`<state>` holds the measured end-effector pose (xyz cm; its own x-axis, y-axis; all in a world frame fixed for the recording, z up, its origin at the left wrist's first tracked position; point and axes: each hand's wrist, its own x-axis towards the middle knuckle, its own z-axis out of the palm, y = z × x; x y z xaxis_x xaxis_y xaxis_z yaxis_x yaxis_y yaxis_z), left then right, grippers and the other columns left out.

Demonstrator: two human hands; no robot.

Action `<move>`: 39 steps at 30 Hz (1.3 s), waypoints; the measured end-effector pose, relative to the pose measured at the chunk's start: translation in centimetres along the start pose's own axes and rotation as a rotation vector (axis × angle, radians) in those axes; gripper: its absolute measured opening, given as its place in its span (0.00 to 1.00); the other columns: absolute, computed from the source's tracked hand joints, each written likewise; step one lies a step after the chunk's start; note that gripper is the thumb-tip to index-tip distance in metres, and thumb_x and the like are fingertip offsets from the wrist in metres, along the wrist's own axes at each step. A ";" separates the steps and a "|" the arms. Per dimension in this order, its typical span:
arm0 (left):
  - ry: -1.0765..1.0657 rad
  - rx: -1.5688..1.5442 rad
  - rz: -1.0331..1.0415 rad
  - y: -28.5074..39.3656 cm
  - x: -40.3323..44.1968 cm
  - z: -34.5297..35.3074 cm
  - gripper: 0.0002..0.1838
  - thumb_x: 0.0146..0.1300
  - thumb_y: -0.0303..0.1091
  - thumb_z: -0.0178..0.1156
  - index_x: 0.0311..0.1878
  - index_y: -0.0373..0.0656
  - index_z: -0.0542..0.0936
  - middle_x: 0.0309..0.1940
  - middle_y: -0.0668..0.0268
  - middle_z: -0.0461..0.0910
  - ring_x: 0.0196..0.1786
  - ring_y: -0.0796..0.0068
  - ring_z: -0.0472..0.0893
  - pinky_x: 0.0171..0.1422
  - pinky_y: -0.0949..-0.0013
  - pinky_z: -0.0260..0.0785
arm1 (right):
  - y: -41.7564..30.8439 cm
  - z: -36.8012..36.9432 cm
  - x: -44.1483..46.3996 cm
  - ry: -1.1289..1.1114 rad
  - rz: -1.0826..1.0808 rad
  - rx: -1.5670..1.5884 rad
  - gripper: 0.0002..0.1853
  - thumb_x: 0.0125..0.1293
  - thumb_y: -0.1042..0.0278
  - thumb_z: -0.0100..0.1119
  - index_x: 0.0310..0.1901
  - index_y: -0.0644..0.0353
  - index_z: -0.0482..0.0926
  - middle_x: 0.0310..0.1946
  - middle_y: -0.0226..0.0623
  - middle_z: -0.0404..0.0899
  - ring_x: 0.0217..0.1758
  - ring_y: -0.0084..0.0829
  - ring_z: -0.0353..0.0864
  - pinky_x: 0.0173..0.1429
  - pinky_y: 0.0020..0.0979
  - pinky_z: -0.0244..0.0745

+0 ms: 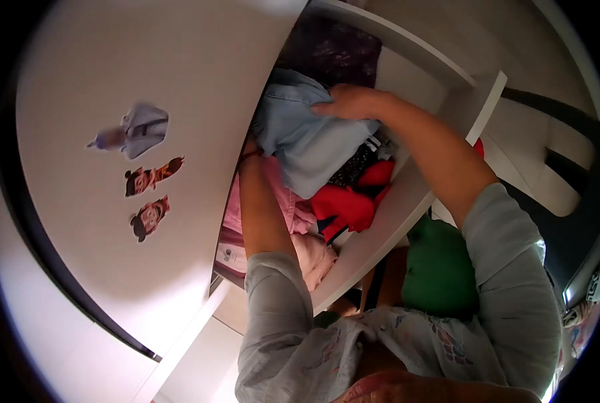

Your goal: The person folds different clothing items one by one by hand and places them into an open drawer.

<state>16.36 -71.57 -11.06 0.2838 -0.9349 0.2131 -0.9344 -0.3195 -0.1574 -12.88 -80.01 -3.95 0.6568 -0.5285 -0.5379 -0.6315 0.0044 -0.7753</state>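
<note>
A light blue denim garment [306, 144] lies bunched on top of the clothes in an open white drawer. My right hand [353, 102] is at its far right edge, thumb over the cloth and the other fingers partly hidden, closed on the fabric. My left hand [249, 149] reaches in at the drawer's left side, beside the denim. Its fingers are hidden by the cloth and the white panel. Below the denim lie pink clothes [280, 191], a red garment [343, 205] with dark trim and a black speckled cloth [353, 166].
The white drawer's front board [380, 242] runs between me and the clothes. A dark purple bag or cloth [333, 50] lies at the far end. A white panel [199, 87] with cartoon stickers covers the left. A black chair-like frame [555, 195] stands at right.
</note>
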 end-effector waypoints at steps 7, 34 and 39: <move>-0.107 -0.113 -0.196 0.9 0.7 -0.9 0.22 0.67 0.38 0.45 0.59 0.35 0.69 0.55 0.53 0.73 0.53 0.51 0.74 0.57 0.59 0.65 | -0.8 -0.9 -1.3 -0.033 0.058 0.281 0.39 0.53 0.38 0.58 0.50 0.74 0.74 0.50 0.53 0.74 0.50 0.40 0.74 0.55 0.33 0.69; -0.080 0.031 -0.212 0.8 -1.5 -2.3 0.19 0.68 0.35 0.46 0.56 0.32 0.72 0.56 0.55 0.73 0.55 0.57 0.73 0.58 0.60 0.65 | -1.0 -0.3 -0.2 -0.155 -0.085 0.535 0.35 0.51 0.55 0.68 0.57 0.68 0.70 0.51 0.44 0.74 0.52 0.32 0.73 0.58 0.30 0.68; -0.143 0.439 -0.109 2.1 -0.4 -2.7 0.19 0.68 0.35 0.46 0.55 0.31 0.72 0.56 0.56 0.73 0.55 0.58 0.73 0.58 0.60 0.65 | -0.1 0.3 1.5 0.230 -0.003 0.230 0.36 0.53 0.55 0.64 0.59 0.70 0.65 0.53 0.54 0.72 0.56 0.45 0.72 0.60 0.35 0.66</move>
<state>13.72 -71.44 -8.93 0.4311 -0.8942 0.1208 -0.7268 -0.4235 -0.5407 -11.71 -80.60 -4.80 0.5313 -0.7067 -0.4673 -0.5033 0.1805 -0.8451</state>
